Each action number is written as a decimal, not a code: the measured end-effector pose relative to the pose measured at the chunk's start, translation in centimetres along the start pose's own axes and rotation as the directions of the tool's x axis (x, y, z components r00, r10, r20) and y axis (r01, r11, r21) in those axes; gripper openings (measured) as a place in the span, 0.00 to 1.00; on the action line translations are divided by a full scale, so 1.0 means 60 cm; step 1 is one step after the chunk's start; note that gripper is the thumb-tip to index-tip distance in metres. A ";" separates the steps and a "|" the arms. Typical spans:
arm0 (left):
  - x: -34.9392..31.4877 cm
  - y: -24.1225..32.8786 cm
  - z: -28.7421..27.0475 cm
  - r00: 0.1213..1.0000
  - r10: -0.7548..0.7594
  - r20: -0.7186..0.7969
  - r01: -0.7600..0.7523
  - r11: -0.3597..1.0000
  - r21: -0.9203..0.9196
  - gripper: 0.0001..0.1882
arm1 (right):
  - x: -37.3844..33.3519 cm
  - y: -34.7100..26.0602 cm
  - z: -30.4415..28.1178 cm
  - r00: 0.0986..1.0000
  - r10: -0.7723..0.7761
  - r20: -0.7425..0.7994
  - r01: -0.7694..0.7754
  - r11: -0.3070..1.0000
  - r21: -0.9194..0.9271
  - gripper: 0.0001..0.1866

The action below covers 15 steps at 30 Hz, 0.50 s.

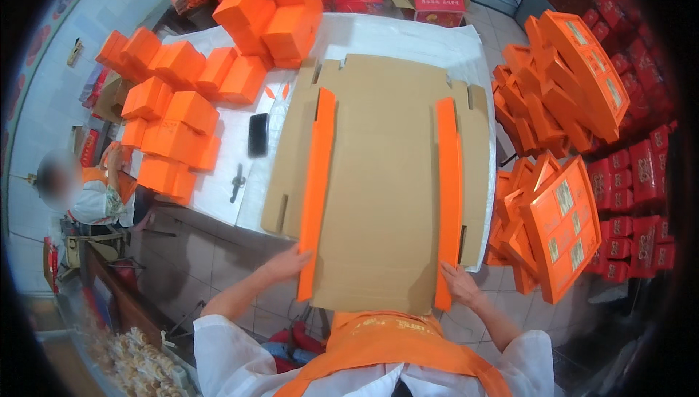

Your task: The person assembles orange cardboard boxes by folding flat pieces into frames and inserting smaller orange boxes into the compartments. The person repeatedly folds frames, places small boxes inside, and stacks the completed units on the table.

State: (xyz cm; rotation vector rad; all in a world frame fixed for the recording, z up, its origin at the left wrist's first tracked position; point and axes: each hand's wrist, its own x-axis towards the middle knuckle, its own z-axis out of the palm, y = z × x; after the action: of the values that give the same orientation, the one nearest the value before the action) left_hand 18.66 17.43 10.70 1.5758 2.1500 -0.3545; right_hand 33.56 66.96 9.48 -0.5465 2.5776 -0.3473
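In front of me a large brown cardboard box blank [382,178] lies across the white-covered table, with slots cut along its outer edges. Two long orange strips run lengthwise on it: a left strip [317,193] and a right strip [449,193]. My left hand [285,263] holds the near end of the left strip from its outer side, fingers closed against it. At the right strip's near end, my right hand [461,285] grips likewise. Both thumbs are hard to make out. The blank's near edge reaches my orange apron [386,331].
Orange boxes [171,135] are stacked at left, with a taller stack [273,18] behind. A black phone [258,135] and a dark tool [237,183] lie beside the blank. Printed orange box pieces [564,226] pile up at right, near red packages [641,178]. Another person [102,200] sits far left.
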 end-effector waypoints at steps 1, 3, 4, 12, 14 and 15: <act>0.002 0.009 0.014 0.987 -0.152 -0.061 0.108 0.886 -0.451 0.29 | -0.006 0.003 -0.019 0.998 -0.046 0.031 0.046 0.999 -0.011 0.30; 0.014 0.020 0.026 0.942 -0.335 -0.007 0.175 0.511 -0.842 0.31 | -0.015 0.016 -0.021 0.991 -0.132 0.024 0.134 0.980 -0.146 0.31; 0.022 0.023 0.016 0.932 -0.362 0.029 0.201 0.446 -0.872 0.32 | -0.023 0.031 -0.007 0.984 -0.180 0.000 0.173 0.946 -0.273 0.32; 0.041 0.045 0.038 0.689 -0.624 -0.368 0.477 0.773 -0.418 0.23 | -0.036 0.035 -0.012 0.979 -0.003 -0.204 -0.044 0.973 -0.226 0.29; 0.070 0.074 0.025 0.668 -0.614 -0.420 0.530 0.789 -0.311 0.22 | -0.023 0.033 -0.003 0.960 0.091 -0.264 -0.142 0.972 -0.185 0.29; 0.083 0.083 0.029 0.668 -0.593 -0.449 0.528 0.803 -0.276 0.21 | -0.011 0.027 -0.012 0.942 0.068 -0.327 -0.149 0.962 -0.230 0.26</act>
State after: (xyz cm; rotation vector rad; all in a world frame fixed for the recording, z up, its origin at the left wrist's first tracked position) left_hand 22.49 22.32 7.01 0.9511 3.0108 0.0449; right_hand 33.23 68.77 9.83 -0.4613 2.9753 -0.0705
